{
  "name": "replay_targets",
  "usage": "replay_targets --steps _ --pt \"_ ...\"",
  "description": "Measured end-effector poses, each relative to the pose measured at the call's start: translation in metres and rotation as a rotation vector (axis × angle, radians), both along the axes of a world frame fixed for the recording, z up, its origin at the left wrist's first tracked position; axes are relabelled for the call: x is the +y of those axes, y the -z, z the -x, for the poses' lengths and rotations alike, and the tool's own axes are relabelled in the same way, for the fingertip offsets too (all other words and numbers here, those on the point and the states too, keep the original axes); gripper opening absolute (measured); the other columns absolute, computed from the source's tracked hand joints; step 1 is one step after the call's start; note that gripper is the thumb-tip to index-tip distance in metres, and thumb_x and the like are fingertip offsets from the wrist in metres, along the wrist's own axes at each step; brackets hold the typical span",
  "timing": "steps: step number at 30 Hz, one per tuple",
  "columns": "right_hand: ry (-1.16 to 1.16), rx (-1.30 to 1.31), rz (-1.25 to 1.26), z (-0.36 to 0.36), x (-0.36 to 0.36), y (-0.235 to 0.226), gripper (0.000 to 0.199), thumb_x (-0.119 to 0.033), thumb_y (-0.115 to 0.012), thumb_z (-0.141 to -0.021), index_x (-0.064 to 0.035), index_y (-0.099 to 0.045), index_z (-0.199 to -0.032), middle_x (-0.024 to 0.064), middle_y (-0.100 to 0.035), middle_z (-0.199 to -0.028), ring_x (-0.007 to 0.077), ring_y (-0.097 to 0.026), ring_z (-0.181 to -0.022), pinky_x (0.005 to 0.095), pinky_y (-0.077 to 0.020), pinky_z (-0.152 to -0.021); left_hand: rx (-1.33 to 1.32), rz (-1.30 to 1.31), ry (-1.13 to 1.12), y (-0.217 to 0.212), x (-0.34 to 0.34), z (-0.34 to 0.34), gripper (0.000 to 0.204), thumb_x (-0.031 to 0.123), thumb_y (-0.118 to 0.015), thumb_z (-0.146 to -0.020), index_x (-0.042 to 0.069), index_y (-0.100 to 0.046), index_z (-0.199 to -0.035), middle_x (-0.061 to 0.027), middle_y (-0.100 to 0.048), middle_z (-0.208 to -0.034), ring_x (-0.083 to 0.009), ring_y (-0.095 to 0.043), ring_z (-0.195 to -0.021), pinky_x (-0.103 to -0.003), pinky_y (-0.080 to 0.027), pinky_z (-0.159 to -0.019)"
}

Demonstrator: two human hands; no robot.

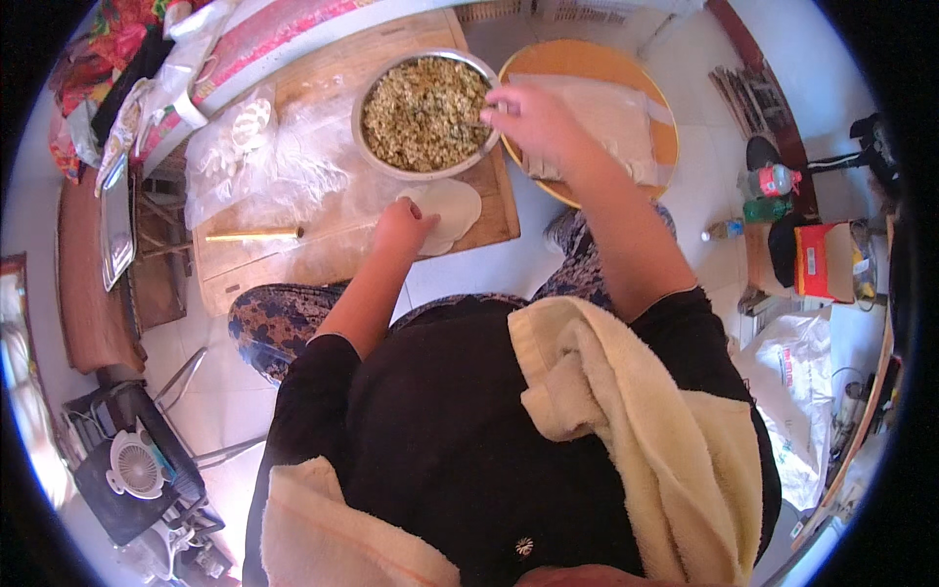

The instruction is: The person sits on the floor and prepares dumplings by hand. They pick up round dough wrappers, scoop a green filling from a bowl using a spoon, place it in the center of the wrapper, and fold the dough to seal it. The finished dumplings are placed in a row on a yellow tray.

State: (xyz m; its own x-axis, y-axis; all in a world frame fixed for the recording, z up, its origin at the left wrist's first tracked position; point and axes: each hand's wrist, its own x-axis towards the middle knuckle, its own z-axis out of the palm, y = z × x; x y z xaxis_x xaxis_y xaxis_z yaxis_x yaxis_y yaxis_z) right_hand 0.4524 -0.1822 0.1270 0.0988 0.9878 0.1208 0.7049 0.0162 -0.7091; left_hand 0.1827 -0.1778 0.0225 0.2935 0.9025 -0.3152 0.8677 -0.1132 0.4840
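Item 1: the left hand (401,227). I am seeing it resting palm down on a round dough wrapper (448,210), fingers curled loosely over its near edge; whether it is pinching the dough I cannot tell.

Item 2: the wrapper is lying on the floured wooden board (293,256), just below the metal bowl (377,147).

Item 3: the right hand (528,119). I am watching it hovering at the bowl's right rim, fingers closed around a thin utensil (477,122) whose tip is sitting in the chopped filling (421,112).

Item 4: a rolling pin (252,235) is lying on the board's left side, well apart from both hands.

Item 5: a round orange tray (665,137) covered with a cloth is sitting just right of the bowl.
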Motion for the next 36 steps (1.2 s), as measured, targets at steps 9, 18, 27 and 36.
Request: replay_targets --steps 9,18,27,36 --pt "-0.108 -0.387 0.227 0.029 0.035 0.041 0.022 -0.022 -0.063 -0.08 -0.0067 -0.07 -0.094 0.0165 -0.068 -0.09 0.0327 -0.065 -0.086 0.0426 -0.0518 -0.076 -0.266 0.009 -0.192 0.017 0.005 0.004 0.022 0.018 -0.073 -0.071 0.004 -0.062 -0.083 -0.0103 -0.064 -0.077 -0.0243 -0.063 -0.073 -0.035 -0.05 -0.068" --pt "-0.027 -0.299 0.278 0.062 0.056 0.037 0.019 -0.011 -0.056 -0.078 -0.0053 -0.071 -0.088 0.0185 -0.067 -0.089 0.0343 -0.065 -0.084 0.0448 -0.0522 -0.074 -0.386 0.232 -0.31 0.034 0.019 0.038 0.041 0.009 -0.075 -0.071 0.003 -0.059 -0.108 -0.0052 -0.064 -0.082 -0.0144 -0.061 -0.075 -0.029 -0.05 -0.066" --pt "-0.001 -0.223 0.275 0.029 0.034 0.021 0.024 -0.016 -0.053 -0.081 -0.008 -0.071 -0.096 0.0178 -0.067 -0.095 0.034 -0.064 -0.089 0.0435 -0.0503 -0.08 -0.713 0.38 -0.548 0.066 0.019 0.048 0.036 0.005 -0.072 -0.075 -0.002 -0.058 -0.107 -0.0088 -0.065 -0.089 -0.0192 -0.063 -0.078 -0.032 -0.052 -0.068" --pt "0.052 0.067 0.329 0.048 0.047 0.054 0.024 -0.018 -0.057 -0.084 -0.0055 -0.07 -0.1 0.017 -0.068 -0.091 0.0296 -0.066 -0.086 0.0388 -0.0508 -0.078 -0.187 0.296 -0.124 0.021 0.023 0.044 0.018 0.013 -0.072 -0.077 0.0 -0.066 -0.088 -0.005 -0.067 -0.091 -0.0188 -0.063 -0.081 -0.034 -0.051 -0.072"
